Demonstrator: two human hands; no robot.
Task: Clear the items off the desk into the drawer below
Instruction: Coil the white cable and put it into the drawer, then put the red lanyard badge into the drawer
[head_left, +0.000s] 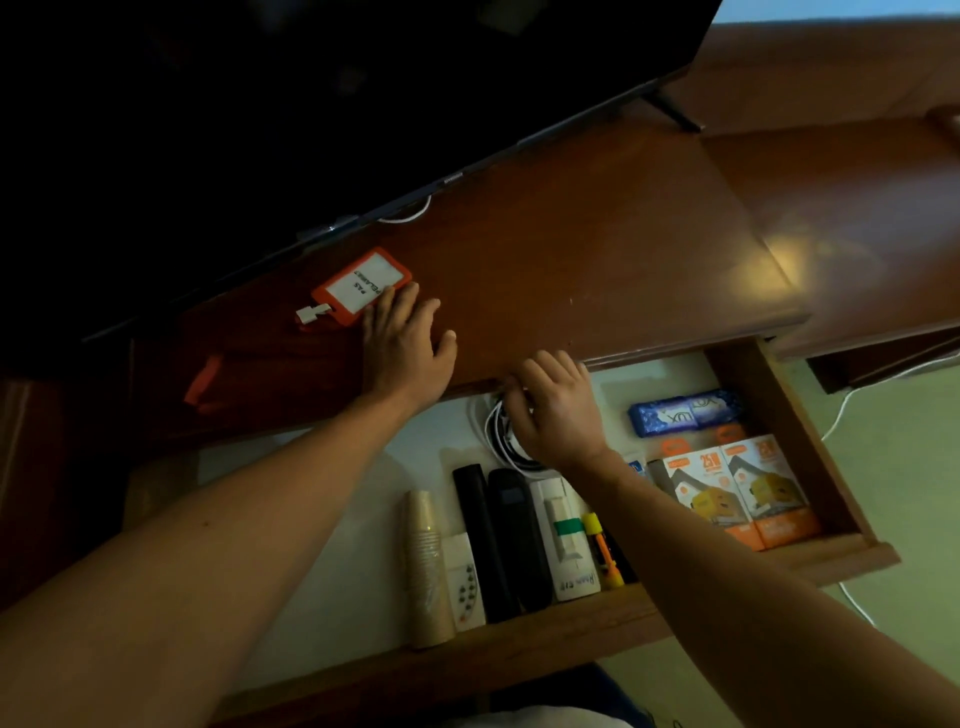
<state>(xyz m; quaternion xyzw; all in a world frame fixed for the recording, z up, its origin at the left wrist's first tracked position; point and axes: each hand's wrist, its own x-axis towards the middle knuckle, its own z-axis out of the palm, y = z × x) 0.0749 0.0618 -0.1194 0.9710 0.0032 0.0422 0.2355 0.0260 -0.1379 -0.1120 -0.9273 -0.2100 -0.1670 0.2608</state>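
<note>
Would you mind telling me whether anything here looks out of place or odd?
Nothing looks damaged or spilled. One item remains on the desk: the orange badge holder, askew beside the left hand. A white cable lies loosely coiled in the drawer.

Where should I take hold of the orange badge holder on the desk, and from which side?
Grip the orange badge holder by its long edge nearest the left hand, whose fingertips already reach it. It lies flat on the desk, so probably slide a thumb under that edge and pinch. Come from the front: the screen overhangs the far side, and the clip end looks too small to hold.
</note>
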